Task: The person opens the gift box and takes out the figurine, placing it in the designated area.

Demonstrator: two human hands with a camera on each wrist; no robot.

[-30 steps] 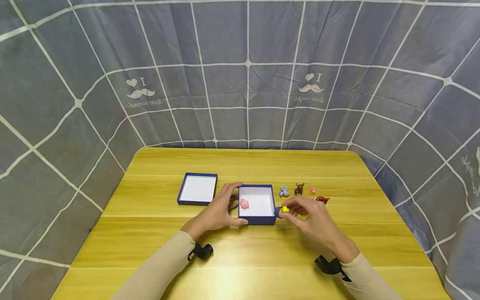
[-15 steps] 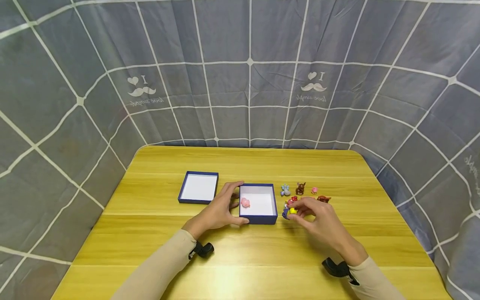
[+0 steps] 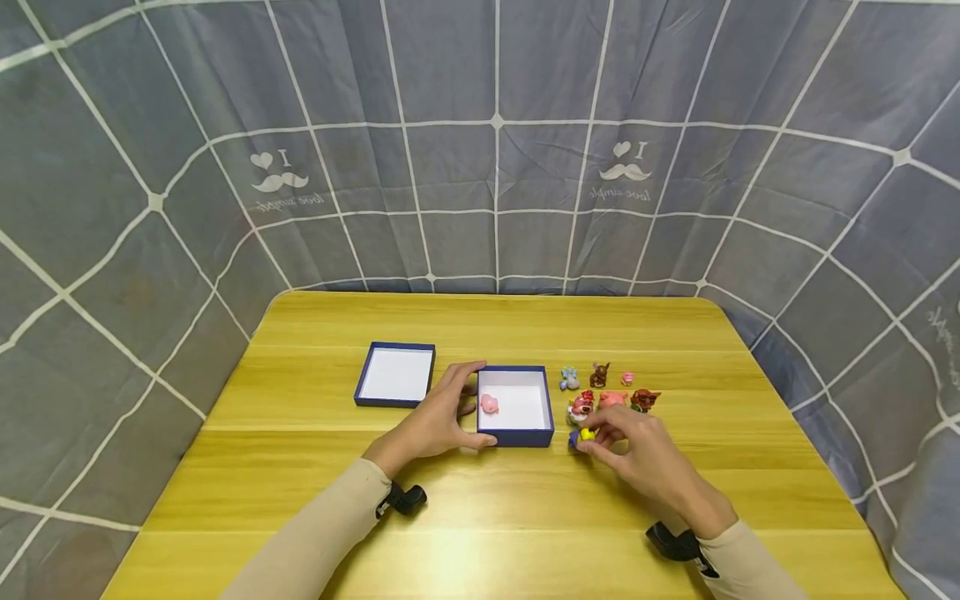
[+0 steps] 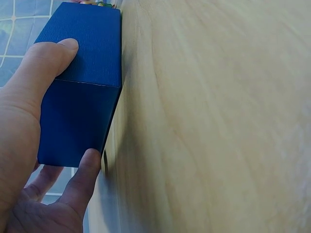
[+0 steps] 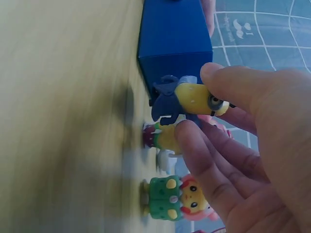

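Observation:
My left hand point(image 3: 431, 421) grips the left side of an open blue box point(image 3: 516, 439), thumb on its front wall and fingers toward the back. In the left wrist view the thumb presses flat on the blue box wall point(image 4: 95, 58). A pink pig figurine point(image 3: 489, 404) lies on the box's white floor at the left. My right hand point(image 3: 637, 450) pinches a yellow minion figurine point(image 3: 587, 435) in blue clothes between thumb and fingers, just right of the box. Seen from the right wrist, the minion figurine point(image 5: 194, 99) has a goggled eye and its blue end points at the table.
A box lid point(image 3: 395, 375) lies with its white inside up, left of the box. Right of the box stand several figurines: a blue-grey one point(image 3: 569, 379), a brown one point(image 3: 599, 375), a red-topped one point(image 3: 581, 406) and a dark red one point(image 3: 644, 400). A grid-patterned curtain surrounds the wooden table point(image 3: 315, 483).
My right hand has moved the minion figurine from the box's right edge rightward and toward me, uncovering the red-topped and pink figurines behind. The left hand stays on the box.

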